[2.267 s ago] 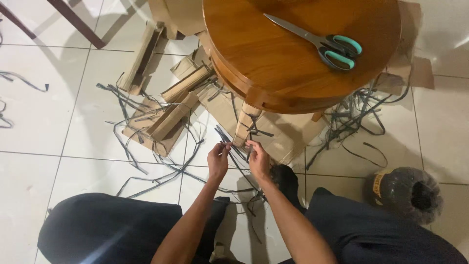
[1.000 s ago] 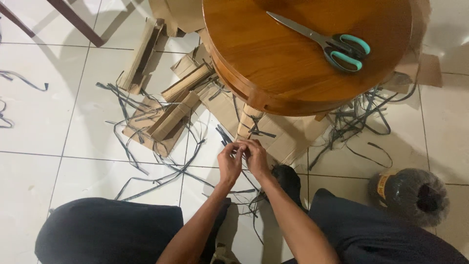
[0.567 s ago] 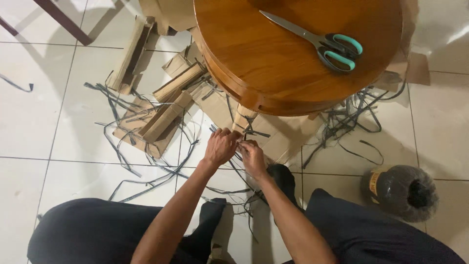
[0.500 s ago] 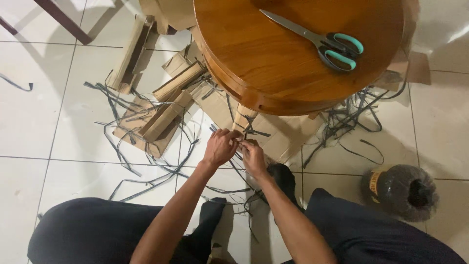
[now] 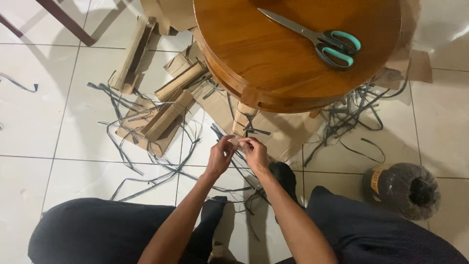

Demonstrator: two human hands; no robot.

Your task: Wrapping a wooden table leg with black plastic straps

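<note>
The person's dark-trousered knees (image 5: 97, 230) frame the bottom of the view. Just beyond them, the left hand (image 5: 218, 157) and right hand (image 5: 255, 154) meet fingertip to fingertip, both pinched narrow on a thin dark strap (image 5: 234, 143) held above the tiled floor (image 5: 34, 122). Loose strap offcuts (image 5: 146, 166) and cardboard pieces (image 5: 161, 117) lie beyond. Farthest, scissors (image 5: 317, 39) rest on the round wooden table (image 5: 273, 63).

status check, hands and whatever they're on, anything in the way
Left hand and right hand pinch a small pale scrap between them, low over the floor. Table leg just beyond. Dark strips litter the tiles around.
</note>
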